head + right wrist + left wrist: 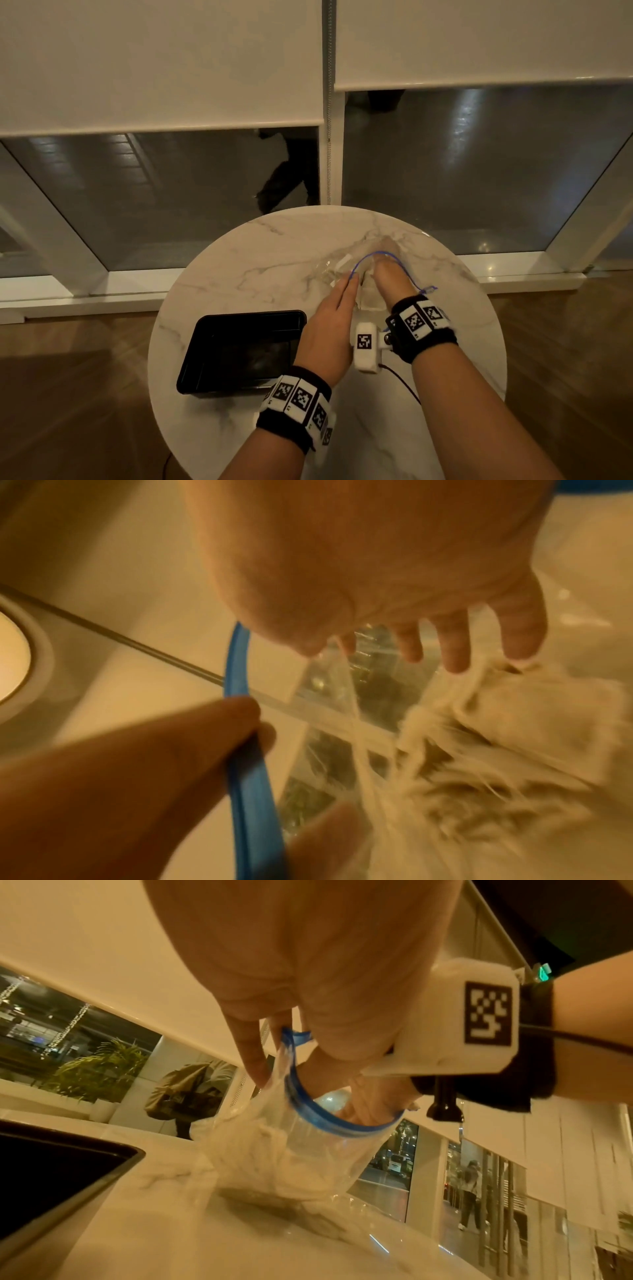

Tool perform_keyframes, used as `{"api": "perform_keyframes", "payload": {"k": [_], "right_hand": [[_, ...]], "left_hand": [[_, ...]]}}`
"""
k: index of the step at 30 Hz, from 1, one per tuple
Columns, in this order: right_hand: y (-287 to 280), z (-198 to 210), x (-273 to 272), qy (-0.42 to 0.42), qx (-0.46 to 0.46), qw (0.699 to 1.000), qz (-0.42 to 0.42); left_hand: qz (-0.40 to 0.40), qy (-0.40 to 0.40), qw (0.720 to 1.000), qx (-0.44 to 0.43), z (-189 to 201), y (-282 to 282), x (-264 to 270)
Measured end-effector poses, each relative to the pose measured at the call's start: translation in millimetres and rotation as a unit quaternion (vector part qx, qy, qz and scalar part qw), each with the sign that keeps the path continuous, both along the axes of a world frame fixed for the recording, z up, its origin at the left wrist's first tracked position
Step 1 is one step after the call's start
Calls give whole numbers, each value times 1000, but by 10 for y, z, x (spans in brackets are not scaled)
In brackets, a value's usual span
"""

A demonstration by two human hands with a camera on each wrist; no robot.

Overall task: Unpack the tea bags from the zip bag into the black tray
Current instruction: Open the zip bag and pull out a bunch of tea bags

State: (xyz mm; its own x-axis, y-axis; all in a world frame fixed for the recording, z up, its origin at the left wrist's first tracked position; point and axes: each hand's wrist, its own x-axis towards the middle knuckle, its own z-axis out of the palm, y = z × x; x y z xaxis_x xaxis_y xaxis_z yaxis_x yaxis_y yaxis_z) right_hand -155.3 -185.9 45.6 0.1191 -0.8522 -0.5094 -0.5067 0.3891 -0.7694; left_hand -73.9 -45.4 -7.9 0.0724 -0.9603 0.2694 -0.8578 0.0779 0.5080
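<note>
Head view: round marble surface carrying one black tray and one clear zip bag with a blue zip strip. The black tray sits on the near left part of the surface, its inside dark and its contents not discernible. The zip bag lies beyond the tray's far right corner, mouth open.

Left hand: reaches past the tray's right edge to the bag mouth; the left wrist view shows its fingertips pinching the blue zip strip and holding the mouth open.

Right hand: pushed through the bag mouth, fingers inside the bag. The right wrist view shows the fingers extended downward, their tips touching the pale tea bags; whether they are gripping any cannot be told, the picture being blurred.

Tea bags: a pale, stringy heap inside the zip bag, at its lower end, resting against the surface.

Both wrists carry black bands with printed square markers; a white marked block sits between the hands, to the right of the tray.
</note>
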Motion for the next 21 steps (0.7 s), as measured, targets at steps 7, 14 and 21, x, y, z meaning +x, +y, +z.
{"api": "perform_keyframes", "payload": {"k": [7, 14, 21], "right_hand": [[-28, -291, -24, 78, 56, 995, -1], [-205, -484, 33, 108, 81, 990, 41], [-125, -279, 311, 329, 11, 893, 306]], "left_hand": [[25, -38, 998, 41, -185, 57, -11], [44, -44, 997, 54, -297, 74, -55], [59, -32, 996, 64, -319, 39, 54]]}}
